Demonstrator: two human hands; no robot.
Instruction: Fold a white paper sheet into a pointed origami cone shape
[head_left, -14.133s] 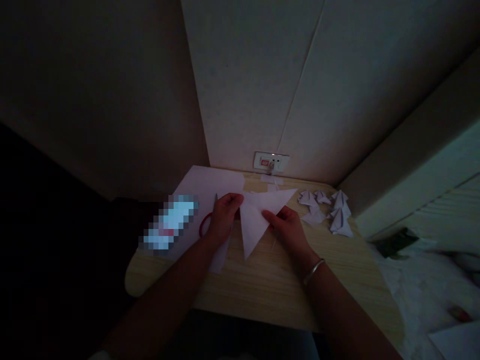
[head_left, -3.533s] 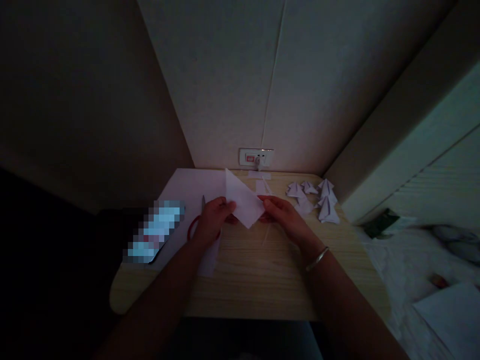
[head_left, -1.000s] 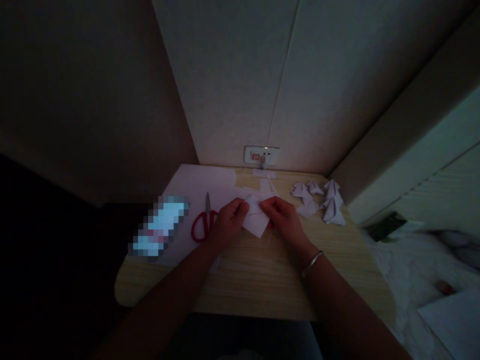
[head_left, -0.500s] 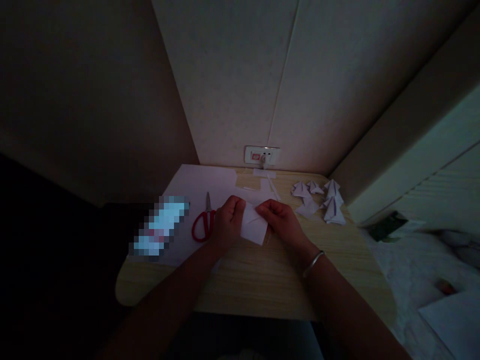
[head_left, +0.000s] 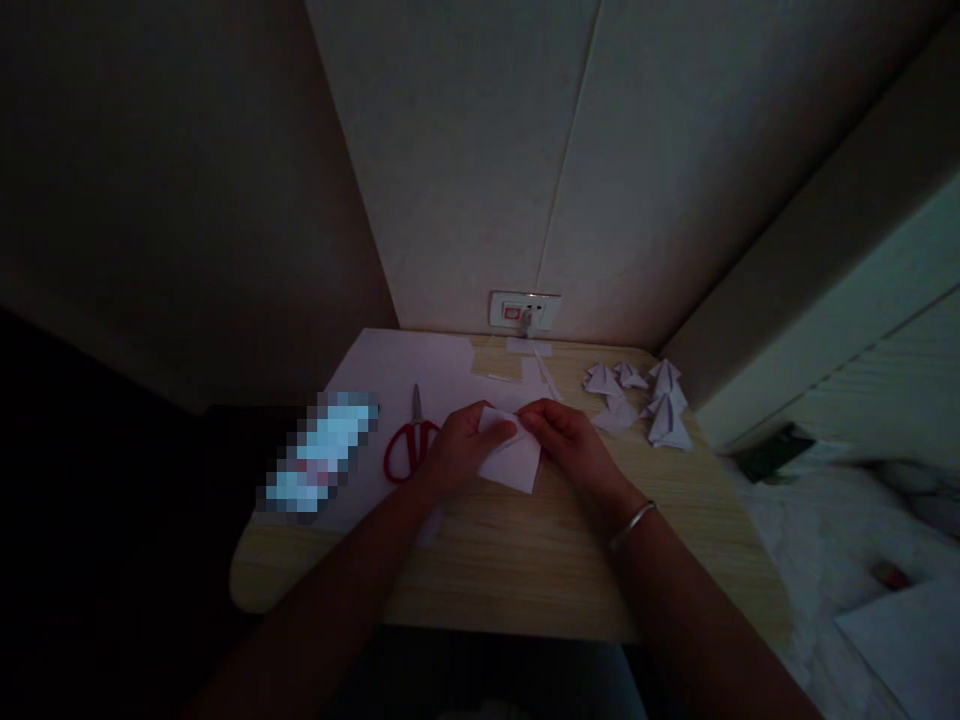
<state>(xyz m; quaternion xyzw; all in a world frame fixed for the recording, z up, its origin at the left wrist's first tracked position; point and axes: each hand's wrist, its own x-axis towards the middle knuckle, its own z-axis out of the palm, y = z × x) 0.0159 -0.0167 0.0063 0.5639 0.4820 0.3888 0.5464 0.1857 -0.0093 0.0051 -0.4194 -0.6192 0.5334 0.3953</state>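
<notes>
Between both hands is a small white piece of paper (head_left: 511, 470) with a crease across it. My left hand (head_left: 466, 447) grips its left side, thumb lying over the front near the upper middle. At the upper right edge, my right hand (head_left: 564, 436) pinches the paper between thumb and fingers; a bracelet (head_left: 632, 524) circles that wrist. Red-handled scissors (head_left: 403, 452) lie just left of my left hand, blades pointing away. Beneath them spreads a large white sheet (head_left: 405, 365). Fingers behind the paper are hidden.
Several folded paper figures (head_left: 667, 420) stand at the table's back right. Paper strips (head_left: 547, 375) lie at the back near a wall socket (head_left: 523, 310) with a plug. A blurred bright screen (head_left: 322, 450) rests on the left. The wooden table (head_left: 517, 590) has rounded corners.
My left thumb has moved right across the paper's front, toward my right fingers. The paper has turned slightly, and my right hand has shifted a little to the right.
</notes>
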